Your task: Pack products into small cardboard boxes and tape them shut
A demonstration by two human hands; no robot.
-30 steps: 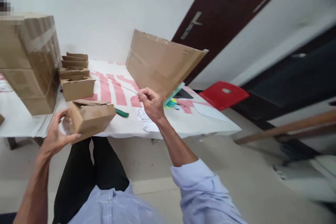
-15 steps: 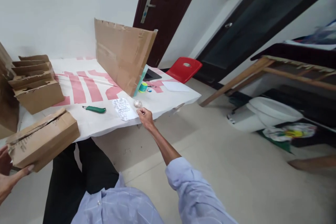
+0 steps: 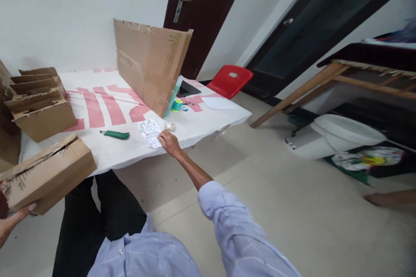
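At the lower left, my left hand (image 3: 16,220) grips the end of a closed brown cardboard box (image 3: 50,175), its thumb on the near side. My right hand (image 3: 169,142) is at the table's front edge, fingers pressed together over the right edge of a white sheet with printed figures (image 3: 148,133); what its fingertips hold, if anything, is too small to tell. Just behind that hand lies a small clear roundish item (image 3: 170,126). A green utility knife (image 3: 115,134) rests left of the sheet.
On the cloth-covered table (image 3: 97,147) are a divided cardboard box (image 3: 45,117), a tall cardboard panel (image 3: 147,62), a green tape roll (image 3: 177,105), a dark flat device (image 3: 188,89) and white paper (image 3: 219,103). Beyond stands a red chair (image 3: 230,81); a white bucket (image 3: 344,134) is right.
My right hand has moved left, from beside the clear item onto the edge of the printed sheet. My left hand still holds the box, and the view has shifted slightly.
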